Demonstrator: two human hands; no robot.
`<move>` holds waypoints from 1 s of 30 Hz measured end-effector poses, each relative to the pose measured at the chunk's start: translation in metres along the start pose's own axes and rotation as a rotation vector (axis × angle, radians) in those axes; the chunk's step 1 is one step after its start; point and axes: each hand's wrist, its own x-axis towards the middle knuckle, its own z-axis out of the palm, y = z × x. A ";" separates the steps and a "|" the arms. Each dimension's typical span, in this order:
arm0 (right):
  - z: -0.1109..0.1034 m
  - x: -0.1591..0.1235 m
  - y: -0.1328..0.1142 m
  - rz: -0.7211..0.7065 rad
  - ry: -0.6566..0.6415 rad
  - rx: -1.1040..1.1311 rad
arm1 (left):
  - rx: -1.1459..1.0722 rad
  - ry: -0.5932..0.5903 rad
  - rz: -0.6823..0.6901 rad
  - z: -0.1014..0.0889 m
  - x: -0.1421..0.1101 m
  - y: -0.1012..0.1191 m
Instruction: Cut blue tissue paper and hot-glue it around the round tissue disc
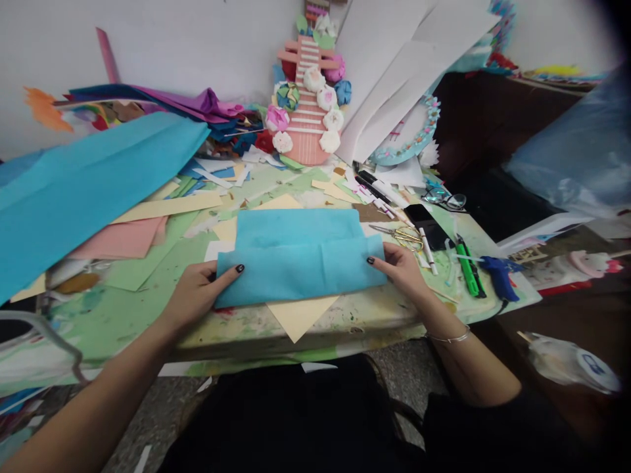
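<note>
A folded sheet of light blue felt or soft paper (300, 266) lies across the front of the table, its near layer overlapping a back layer. My left hand (200, 295) grips its left end, thumb on top and fingers hidden beneath. At the right end, my right hand (401, 266) pinches it the same way. Under the blue sheet sits a cream paper (298, 318), one corner pointing toward me over the table's edge.
Gold scissors (407, 236), a black phone (428, 225), a green utility knife (468, 269) and a blue glue gun (500, 276) lie to the right. A large blue sheet (98, 177) covers the left side. A pink paper guitar (308, 125) leans at the back.
</note>
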 end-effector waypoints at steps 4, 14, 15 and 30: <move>0.006 0.004 -0.002 0.009 0.067 -0.114 | 0.037 0.028 -0.008 0.001 0.001 0.000; 0.001 0.016 0.013 -0.001 0.073 -0.188 | 0.097 0.051 0.020 0.002 0.009 0.003; 0.001 0.016 0.014 -0.001 0.072 -0.196 | 0.099 0.054 0.020 0.003 0.010 0.003; -0.001 0.025 0.022 -0.165 0.062 -0.454 | 0.453 0.130 0.242 0.013 0.015 -0.003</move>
